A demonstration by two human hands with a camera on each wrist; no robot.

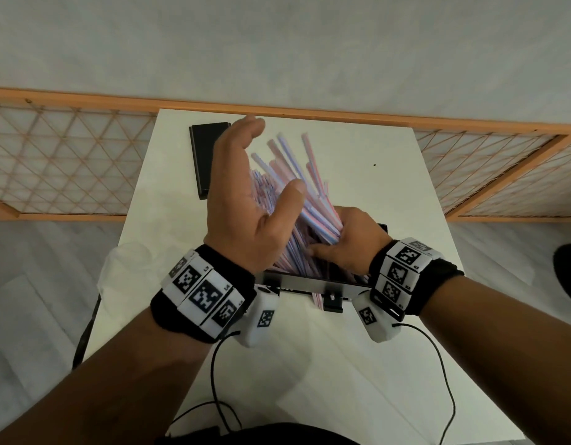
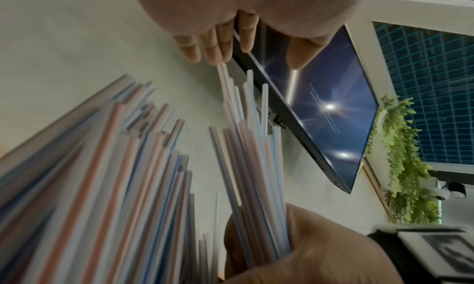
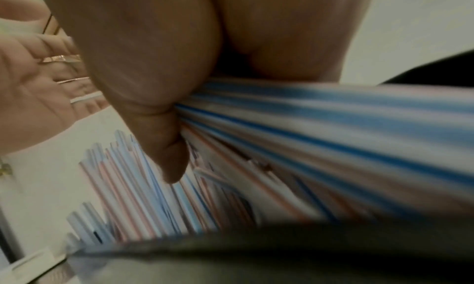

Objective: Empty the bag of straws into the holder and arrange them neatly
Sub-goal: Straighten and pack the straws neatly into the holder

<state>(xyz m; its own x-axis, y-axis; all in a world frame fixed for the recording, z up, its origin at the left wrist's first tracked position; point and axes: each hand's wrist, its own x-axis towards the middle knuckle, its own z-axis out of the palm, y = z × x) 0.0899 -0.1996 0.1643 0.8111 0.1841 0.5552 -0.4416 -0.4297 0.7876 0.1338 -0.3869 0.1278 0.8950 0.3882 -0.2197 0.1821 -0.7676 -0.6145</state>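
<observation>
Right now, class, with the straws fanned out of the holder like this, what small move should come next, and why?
Probably sweep the open left hand rightward against the fanned straws, pressing them toward the bunch the right hand grips. The straws splay at uneven heights above the black holder, and the left hand is open beside them, holding nothing, so gathering seems the natural step.

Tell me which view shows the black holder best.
Head view: the holder appears with its front rim and the straws fanning out. Right wrist shows only a blurred dark rim; left wrist shows none of it.
</observation>
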